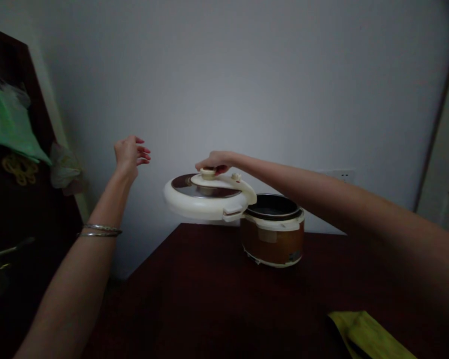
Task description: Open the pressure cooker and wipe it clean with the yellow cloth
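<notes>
My right hand grips the knob on top of a cream pressure cooker lid with a shiny metal centre. The lid is held roughly level in the air, to the left of the cooker and partly in front of its rim. Behind its right end stands the cooker body, brown with a cream collar, its top uncovered. A dark inner pot shows inside; its bottom is hidden. My left hand is raised left of the lid, touching nothing, with the fingers loosely curled and apart.
The cooker rests on a dark red table against a pale wall. At the near right lies a yellow-green cloth. A wall socket is behind my right forearm. On the left, a dark door has a green cloth and bags hanging by it.
</notes>
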